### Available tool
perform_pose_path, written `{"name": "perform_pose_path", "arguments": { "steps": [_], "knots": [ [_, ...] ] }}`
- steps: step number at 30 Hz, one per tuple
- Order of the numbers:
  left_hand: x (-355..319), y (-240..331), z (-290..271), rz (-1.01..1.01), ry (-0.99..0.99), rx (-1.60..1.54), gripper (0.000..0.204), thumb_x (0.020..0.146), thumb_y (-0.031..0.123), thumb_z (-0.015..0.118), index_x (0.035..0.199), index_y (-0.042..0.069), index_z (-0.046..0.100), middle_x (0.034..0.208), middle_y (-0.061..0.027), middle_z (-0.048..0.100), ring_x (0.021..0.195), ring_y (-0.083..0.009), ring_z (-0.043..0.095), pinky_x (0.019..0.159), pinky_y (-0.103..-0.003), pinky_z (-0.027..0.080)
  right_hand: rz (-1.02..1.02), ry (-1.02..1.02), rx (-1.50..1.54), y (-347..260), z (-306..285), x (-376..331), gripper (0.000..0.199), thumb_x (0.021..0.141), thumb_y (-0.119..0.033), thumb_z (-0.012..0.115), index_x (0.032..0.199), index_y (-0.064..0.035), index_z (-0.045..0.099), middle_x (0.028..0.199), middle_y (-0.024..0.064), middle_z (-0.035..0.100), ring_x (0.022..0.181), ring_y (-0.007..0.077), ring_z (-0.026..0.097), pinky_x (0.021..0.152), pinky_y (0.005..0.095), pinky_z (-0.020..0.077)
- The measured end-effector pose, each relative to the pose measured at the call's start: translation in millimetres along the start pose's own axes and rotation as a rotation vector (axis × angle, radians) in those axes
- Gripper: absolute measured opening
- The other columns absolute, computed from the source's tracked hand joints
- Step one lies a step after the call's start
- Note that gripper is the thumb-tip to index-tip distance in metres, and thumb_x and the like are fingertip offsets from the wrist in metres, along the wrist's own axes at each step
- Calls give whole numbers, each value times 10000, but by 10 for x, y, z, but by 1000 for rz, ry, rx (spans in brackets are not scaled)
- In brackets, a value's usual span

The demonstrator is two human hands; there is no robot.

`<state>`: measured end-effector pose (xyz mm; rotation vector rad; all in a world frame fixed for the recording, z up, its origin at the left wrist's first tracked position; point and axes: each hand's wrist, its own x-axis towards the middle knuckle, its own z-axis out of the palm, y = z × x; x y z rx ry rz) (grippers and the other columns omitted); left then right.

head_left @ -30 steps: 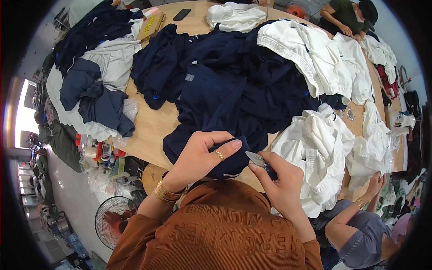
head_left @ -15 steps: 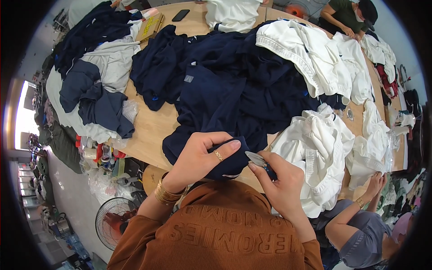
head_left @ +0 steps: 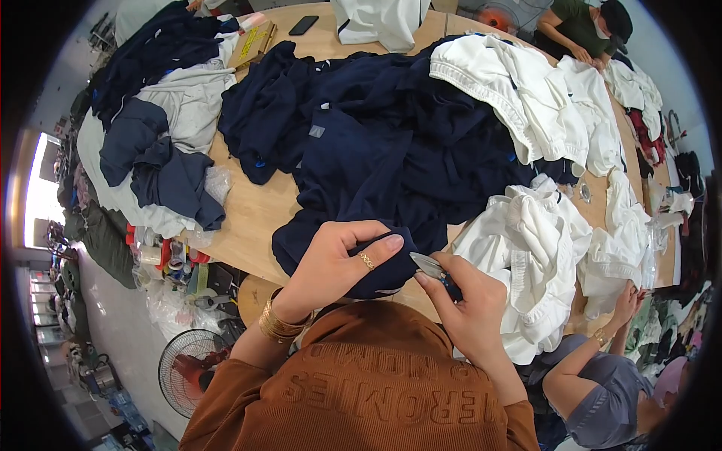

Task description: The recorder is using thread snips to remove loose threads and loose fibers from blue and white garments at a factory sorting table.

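My left hand (head_left: 337, 261) is closed on a folded edge of a navy garment (head_left: 353, 169), with the thumb pressed on top of the cloth. In my right hand (head_left: 475, 302) is a pair of thread snips (head_left: 427, 264), gripped between thumb and fingers. Their pale metal blades point left, very near the held navy edge; whether they touch it I cannot tell. A small light strip shows on the lower part of the held cloth. The rest of the navy garment spreads forward over the table, joining a heap of similar dark cloth.
White garments (head_left: 538, 255) lie heaped close to my right hand. Grey and navy clothes (head_left: 180, 173) are piled at the left. A phone (head_left: 303, 25) and a yellow box (head_left: 254, 43) lie far off. A fan (head_left: 194, 372) stands lower left; a co-worker (head_left: 594, 383) sits at right.
The white garment at the far edge of the table has shifted and changed shape. The right-hand co-worker's hands have moved slightly. My own hands and the snips have hardly moved.
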<state>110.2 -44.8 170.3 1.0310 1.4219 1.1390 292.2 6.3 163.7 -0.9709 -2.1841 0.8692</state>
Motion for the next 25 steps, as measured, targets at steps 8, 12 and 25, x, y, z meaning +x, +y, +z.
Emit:
{"name": "perform_pose_path", "arguments": {
  "steps": [8,12,25],
  "knots": [
    [-17,-21,-11,-2,-5,-24,258,871,203,583,874,-54,613,717,8,580,688,-22,452,612,-194,393,28,-43,-10,-26,-10,-3,163,757,-133,677,853,-19,611,683,73,607,474,168,542,438,269,407],
    [-20,-8,-6,2,-27,-62,249,874,200,579,886,-45,621,735,18,584,697,-19,458,623,-188,398,14,-25,31,-3,7,-14,170,760,-132,675,863,-14,610,694,80,608,485,176,549,448,267,417],
    [-61,-63,-21,-49,-26,-135,218,864,197,598,904,-12,645,761,48,579,717,3,438,624,-168,385,28,-51,114,-13,17,-27,191,768,-137,672,895,-13,603,712,103,609,503,179,544,454,265,412]
  ]
}}
